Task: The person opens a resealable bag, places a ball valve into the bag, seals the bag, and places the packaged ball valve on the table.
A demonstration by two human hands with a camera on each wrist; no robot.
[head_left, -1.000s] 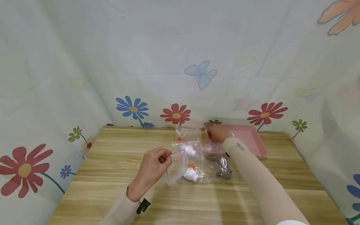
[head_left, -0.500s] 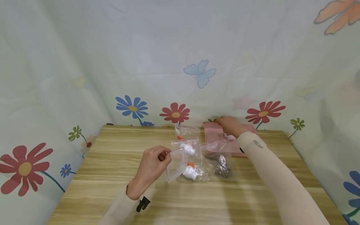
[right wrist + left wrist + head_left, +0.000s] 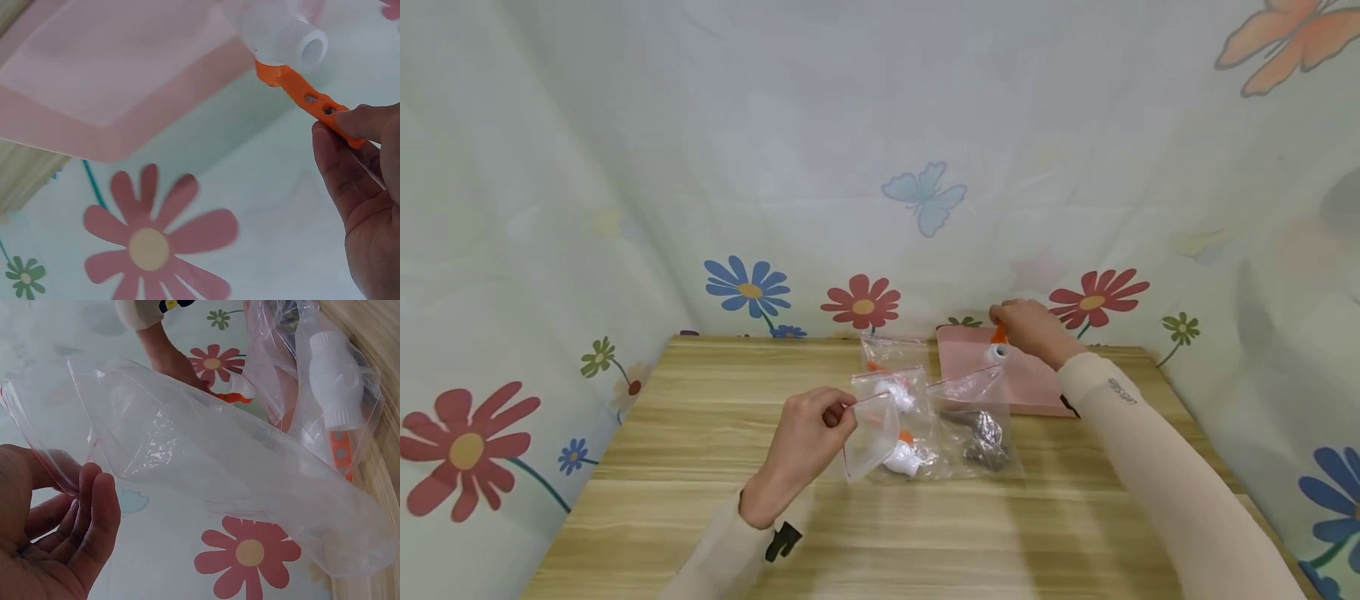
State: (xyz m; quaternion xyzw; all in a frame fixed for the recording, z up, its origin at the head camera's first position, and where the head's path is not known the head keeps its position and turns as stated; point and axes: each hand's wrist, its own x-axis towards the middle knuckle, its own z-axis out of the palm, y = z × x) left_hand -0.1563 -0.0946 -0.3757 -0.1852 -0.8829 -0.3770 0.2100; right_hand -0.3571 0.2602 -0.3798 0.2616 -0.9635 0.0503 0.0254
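My left hand (image 3: 812, 433) pinches the rim of a clear zip bag (image 3: 169, 444), whose mouth gapes. No item shows inside that bag. My right hand (image 3: 1033, 329) pinches the orange lever of a white plastic ball valve (image 3: 275, 37) between thumb and fingers. The valve hangs from its lever over the left part of the pink tray (image 3: 1037, 387), its round bore facing the right wrist camera. Just right of the left hand lies a bagged white valve (image 3: 904, 457) with an orange lever.
Behind it on the wooden table (image 3: 737, 392) lies another clear bag with a white piece (image 3: 895, 393). Farther back is a bag with orange parts (image 3: 876, 365). A bag of dark grey pieces (image 3: 988, 437) lies before the tray. A flowered cloth (image 3: 925, 267) hangs behind the table.
My right hand has come up from the tray's left side and moved right, and the valve now shows hanging from it. The left hand holds its bag as before.
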